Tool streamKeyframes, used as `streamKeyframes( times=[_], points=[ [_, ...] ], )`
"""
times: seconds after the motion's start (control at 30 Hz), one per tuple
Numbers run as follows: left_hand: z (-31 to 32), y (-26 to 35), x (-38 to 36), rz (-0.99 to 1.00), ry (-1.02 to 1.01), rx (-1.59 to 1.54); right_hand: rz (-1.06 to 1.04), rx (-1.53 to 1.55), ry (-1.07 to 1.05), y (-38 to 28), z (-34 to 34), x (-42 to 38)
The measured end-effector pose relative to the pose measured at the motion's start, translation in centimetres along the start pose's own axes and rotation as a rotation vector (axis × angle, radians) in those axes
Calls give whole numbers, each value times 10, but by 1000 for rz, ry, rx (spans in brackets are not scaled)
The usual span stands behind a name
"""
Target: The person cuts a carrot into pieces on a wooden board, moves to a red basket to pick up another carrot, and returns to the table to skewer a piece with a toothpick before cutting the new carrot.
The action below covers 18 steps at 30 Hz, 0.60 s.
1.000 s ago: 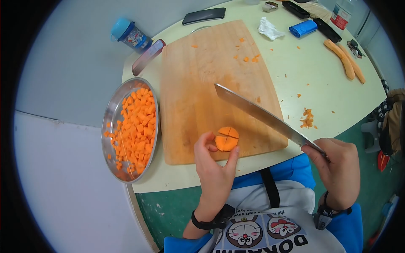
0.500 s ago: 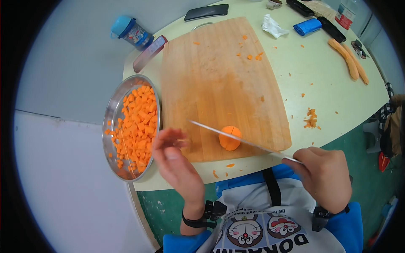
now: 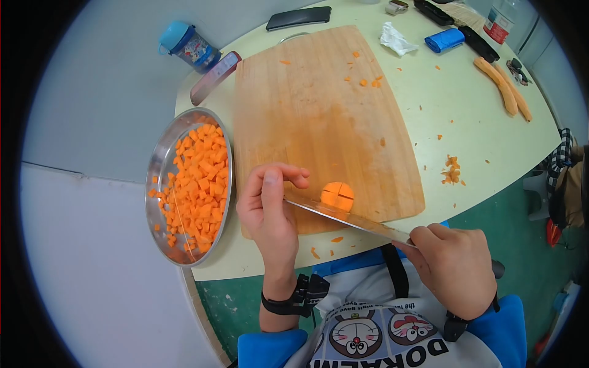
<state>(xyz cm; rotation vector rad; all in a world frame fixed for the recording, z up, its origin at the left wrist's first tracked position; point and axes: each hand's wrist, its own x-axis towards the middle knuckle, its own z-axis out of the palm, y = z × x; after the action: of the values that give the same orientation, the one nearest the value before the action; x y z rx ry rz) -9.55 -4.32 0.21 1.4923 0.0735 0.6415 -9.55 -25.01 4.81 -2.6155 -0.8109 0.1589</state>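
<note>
A round orange carrot piece (image 3: 337, 194), its top scored with crossing cuts, stands near the front edge of the wooden cutting board (image 3: 307, 110). My right hand (image 3: 455, 265) grips the handle of a knife (image 3: 362, 224). Its blade slants to the left in front of the carrot piece, overlapping its lower edge in this view. My left hand (image 3: 269, 211) is over the board's front left part, fingers loosely bent and thumb raised, with nothing visible in it. The knife's tip comes right beside that hand's palm. At the left, a metal tray (image 3: 155, 236) holds diced carrot (image 3: 205, 178).
Two peeled carrots (image 3: 500, 86) lie at the right, with carrot scraps (image 3: 452, 170) nearer. Behind the board are a black phone (image 3: 299, 18), crumpled tissue (image 3: 396, 39) and a blue packet (image 3: 445, 40). A reddish phone (image 3: 215, 78) and a blue bottle (image 3: 190, 47) are at the back left.
The knife has shifted toward me, from across the carrot piece to in front of it, and its blade has tilted. My left hand has moved up and right, nearer the carrot piece.
</note>
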Motion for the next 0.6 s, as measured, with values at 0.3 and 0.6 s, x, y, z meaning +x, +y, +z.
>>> streamKeyframes(
  times=[0.3,0.6],
  points=[
    [-3,1,-2,-49,34,-39,-77,-53,-32,2,-1,-4],
    [0,2,-1,-45,-6,-43,-77,-21,-65,5,-2,-2]
  ],
)
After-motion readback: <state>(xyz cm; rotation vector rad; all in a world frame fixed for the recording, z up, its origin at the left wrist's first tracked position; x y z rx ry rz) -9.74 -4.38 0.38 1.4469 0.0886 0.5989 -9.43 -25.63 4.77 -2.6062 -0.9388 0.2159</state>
